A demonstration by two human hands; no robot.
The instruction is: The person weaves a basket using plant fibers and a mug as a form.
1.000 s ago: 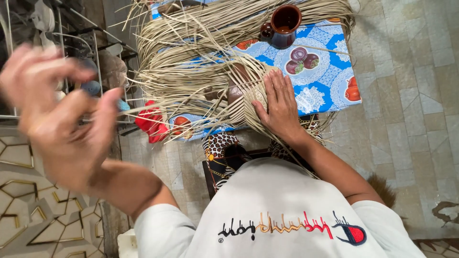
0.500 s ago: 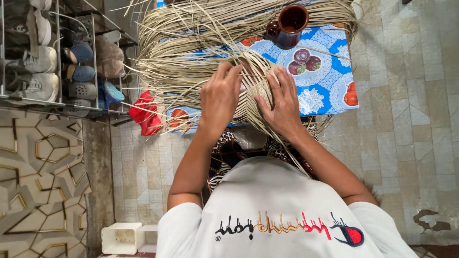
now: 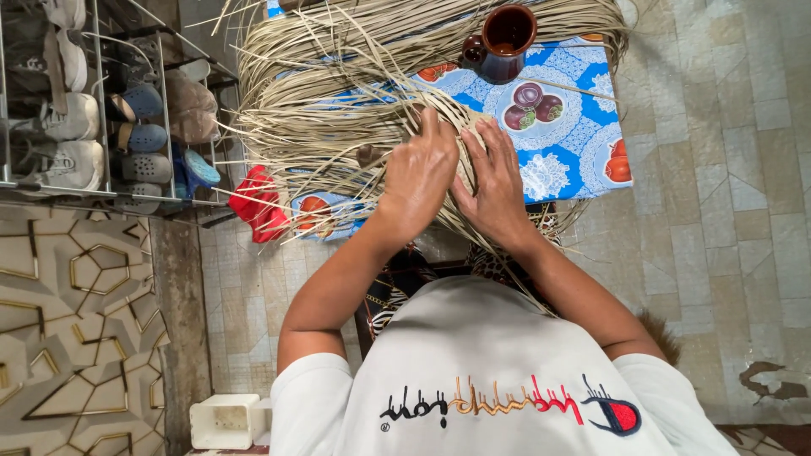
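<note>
Two hands are pressing on a pile of pale straw strands lying across a blue patterned tablecloth. The left hand is curling its fingers into the strands, while the right hand is lying flat, fingers spread. Behind the pile, a brown clay jug is standing. A red cloth is hanging at the table's edge, near a shoe rack.

Straw bundle beyond top edge
</note>
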